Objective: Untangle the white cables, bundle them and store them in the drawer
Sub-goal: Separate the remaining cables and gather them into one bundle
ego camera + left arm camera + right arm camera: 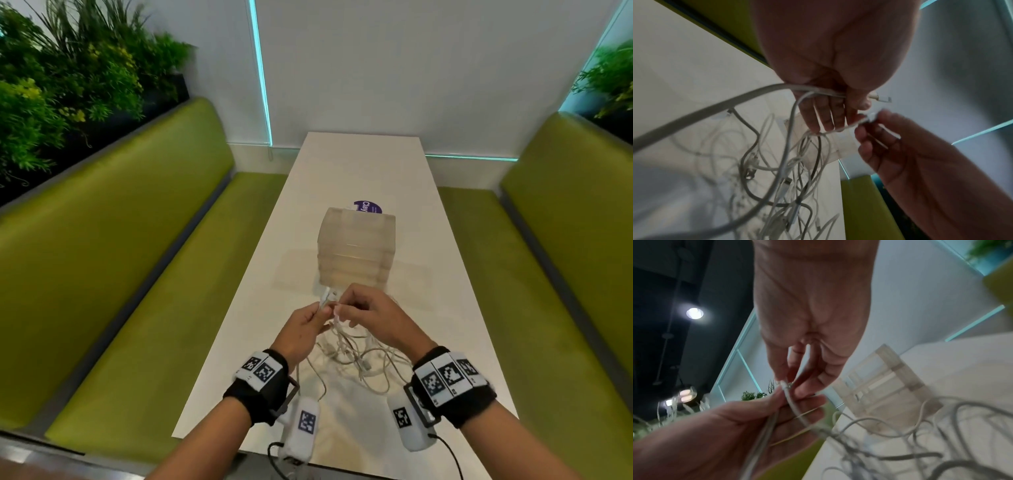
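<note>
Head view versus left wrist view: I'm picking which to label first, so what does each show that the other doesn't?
Only the head view shows the translucent plastic drawer unit, purple round sticker, green benches and both marker wristbands. Only the left wrist view shows a cable's metal-tipped connector poking past the left hand. Both show the tangled white cables on the white table, with both hands pinching cable ends; right hand.

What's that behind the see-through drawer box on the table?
Behind the translucent drawer unit a round purple sticker or disc lies on the white table, with white lettering that starts "Clay". The box covers its near part, so the rest of the word is hidden.
</note>
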